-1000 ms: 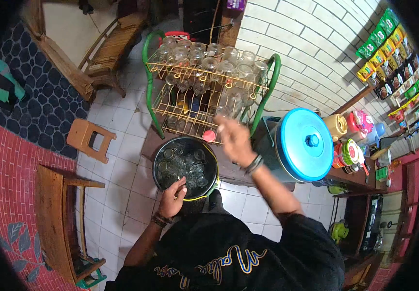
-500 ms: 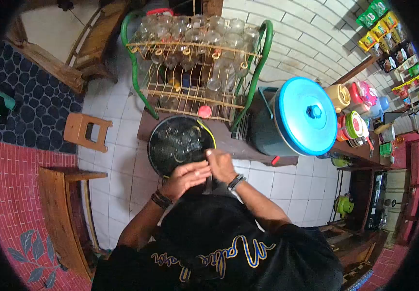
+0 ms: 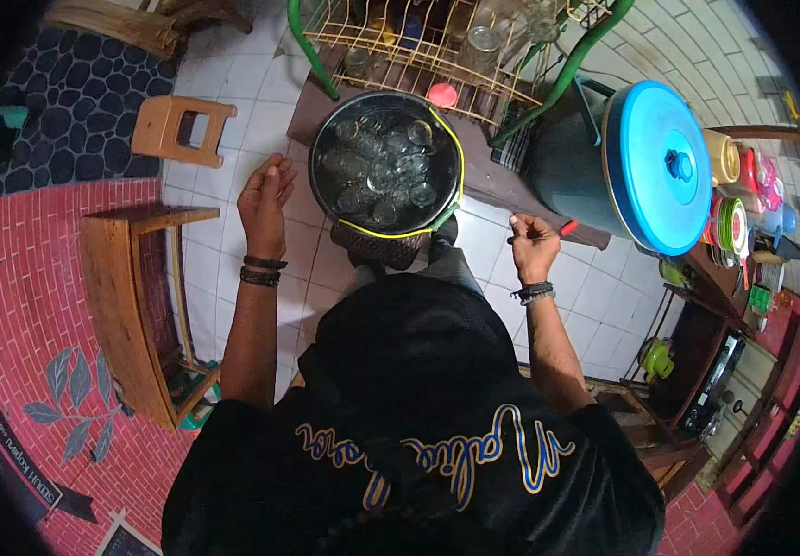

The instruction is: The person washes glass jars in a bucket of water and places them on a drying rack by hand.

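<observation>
My left hand (image 3: 266, 206) hangs in the air left of a black bucket (image 3: 327, 209), its fingers loosely bent and nothing in them. Several clear glasses (image 3: 383, 174) lie inside the bucket, which has a yellow and green handle resting along its rim. To the right of the bucket, my right hand (image 3: 535, 246) is raised over the floor, palm empty, fingers a little apart and curled. Neither hand touches the bucket. Behind it stands a wire rack (image 3: 418, 46) with a green frame, holding more glasses (image 3: 484, 42). A pink round item (image 3: 442, 95) is at the rack's lower edge.
A large bin with a blue lid (image 3: 656, 167) stands on the brown low bench (image 3: 502, 185) at the right. An orange stool (image 3: 161, 128) and a wooden table (image 3: 120, 296) are on the left. Plates and containers (image 3: 731, 222) sit at the far right.
My hands were together at the bucket's near edge and have parted, one to each side. The view has tilted down, so the rack's top is out of frame.
</observation>
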Motion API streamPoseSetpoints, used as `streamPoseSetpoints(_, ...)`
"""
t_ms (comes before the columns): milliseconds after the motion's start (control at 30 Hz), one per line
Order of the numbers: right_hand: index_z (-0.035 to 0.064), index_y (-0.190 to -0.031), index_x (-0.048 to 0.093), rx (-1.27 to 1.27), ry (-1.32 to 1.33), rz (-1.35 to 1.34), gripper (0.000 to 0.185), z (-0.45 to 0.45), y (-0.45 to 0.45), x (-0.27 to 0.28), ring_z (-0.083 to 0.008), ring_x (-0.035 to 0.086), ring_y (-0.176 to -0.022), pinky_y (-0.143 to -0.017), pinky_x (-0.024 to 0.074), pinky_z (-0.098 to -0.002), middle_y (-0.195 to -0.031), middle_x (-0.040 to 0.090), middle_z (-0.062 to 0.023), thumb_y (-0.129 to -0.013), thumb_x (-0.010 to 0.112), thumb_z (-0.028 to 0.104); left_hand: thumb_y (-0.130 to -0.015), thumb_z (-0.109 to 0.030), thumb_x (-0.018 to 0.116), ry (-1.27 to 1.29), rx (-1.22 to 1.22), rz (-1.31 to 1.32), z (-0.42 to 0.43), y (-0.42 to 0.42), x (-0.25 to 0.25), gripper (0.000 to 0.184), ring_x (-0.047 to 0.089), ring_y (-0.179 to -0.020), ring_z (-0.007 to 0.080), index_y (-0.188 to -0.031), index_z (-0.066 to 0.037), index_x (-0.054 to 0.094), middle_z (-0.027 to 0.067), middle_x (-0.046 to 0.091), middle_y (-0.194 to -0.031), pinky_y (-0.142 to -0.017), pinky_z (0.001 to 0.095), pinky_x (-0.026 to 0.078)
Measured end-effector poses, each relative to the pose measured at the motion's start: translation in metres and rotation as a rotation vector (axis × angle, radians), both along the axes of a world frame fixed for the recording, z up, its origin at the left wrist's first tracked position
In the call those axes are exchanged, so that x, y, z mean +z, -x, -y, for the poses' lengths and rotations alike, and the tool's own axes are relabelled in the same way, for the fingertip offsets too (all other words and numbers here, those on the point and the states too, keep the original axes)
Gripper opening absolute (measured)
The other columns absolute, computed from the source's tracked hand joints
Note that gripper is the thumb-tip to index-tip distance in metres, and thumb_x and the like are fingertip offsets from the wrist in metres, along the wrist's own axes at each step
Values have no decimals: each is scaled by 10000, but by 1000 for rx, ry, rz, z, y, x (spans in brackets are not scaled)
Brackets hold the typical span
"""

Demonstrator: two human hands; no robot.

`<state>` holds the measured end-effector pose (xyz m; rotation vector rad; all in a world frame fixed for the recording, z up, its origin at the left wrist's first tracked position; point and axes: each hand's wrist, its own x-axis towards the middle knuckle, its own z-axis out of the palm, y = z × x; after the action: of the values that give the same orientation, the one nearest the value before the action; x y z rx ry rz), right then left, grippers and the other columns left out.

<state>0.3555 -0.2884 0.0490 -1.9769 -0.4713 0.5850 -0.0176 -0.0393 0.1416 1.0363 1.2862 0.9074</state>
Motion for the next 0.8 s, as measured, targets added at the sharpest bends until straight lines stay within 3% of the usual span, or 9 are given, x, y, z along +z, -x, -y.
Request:
streamPoseSetpoints(67, -17, -788, 705, 1, 19, -5, 227, -1, 10, 2, -65, 548, -606, -588, 476, -265, -675, 672, -17, -935, 791, 135, -1091, -351, 599, 19, 8, -10, 7, 5, -14, 457, 669, -1228, 224, -1410, -25, 610, 123, 692, -1346, -1053, 368, 522)
streamPoseSetpoints(133, -7, -758, 676, 44, 105, -10, 287, -1, 17, 0, -66, 549, -605, -586, 473, -271, -672, 673, -22, -958, 773, 175, -1080, -342, 620, 40, 2, 0, 15, 2, -21, 456, 676, -1205, 226, -1404, -22, 610, 119, 695, -1329, -1052, 362, 521)
streamPoseSetpoints(267, -25, -878, 716, 33, -75, -132, 191, -6, 39, -2, -104, 669, -640, -604, 546, -274, -727, 716, -56, -993, 706, 127, -1079, -287, 631, 92, -50, 12, 30, -8, -30, 412, 667, -1181, 203, -1389, -15, 625, 116, 706, -1298, -1033, 353, 524)
streamPoseSetpoints(467, -10, -882, 732, 104, 66, -152, 146, -12, 38, 10, -102, 670, -624, -612, 543, -266, -732, 731, -50, -976, 716, 101, -1069, -246, 647, 60, -165, 0, 45, -17, -45, 404, 662, -1166, 168, -1388, 1, 623, 104, 694, -1307, -1039, 309, 512)
streamPoseSetpoints(600, -17, -937, 754, 144, -14, 39, 225, -18, 37, 5, -97, 679, -671, -627, 547, -269, -746, 735, -45, -999, 706, 194, -1061, -247, 661, 64, -154, -71, 44, -15, -45, 397, 658, -1172, 145, -1366, 7, 641, 83, 710, -1273, -1029, 294, 514)
streamPoseSetpoints(667, -5, -954, 761, 132, -21, 11, 233, -20, 36, 7, -95, 683, -701, -644, 548, -277, -750, 737, -38, -1006, 694, 212, -1057, -259, 667, 37, -153, -81, 41, -12, -51, 396, 670, -1160, 156, -1349, 9, 658, 82, 726, -1232, -1025, 306, 520)
streamPoseSetpoints(733, -3, -931, 754, 162, 38, -20, 238, -24, 30, 11, -109, 673, -692, -658, 539, -295, -742, 734, -43, -1006, 687, 212, -1054, -260, 670, -7, -170, -136, 43, -10, -52, 396, 678, -1151, 164, -1346, 7, 662, 89, 730, -1231, -1023, 314, 522)
streamPoseSetpoints(800, -9, -867, 723, 220, 70, 125, 330, -23, 26, 7, -141, 646, -659, -669, 525, -345, -713, 719, -94, -993, 696, 294, -1047, -262, 674, -130, -224, -276, 39, -9, -57, 394, 691, -1137, 180, -1341, 1, 669, 106, 734, -1236, -1020, 325, 526)
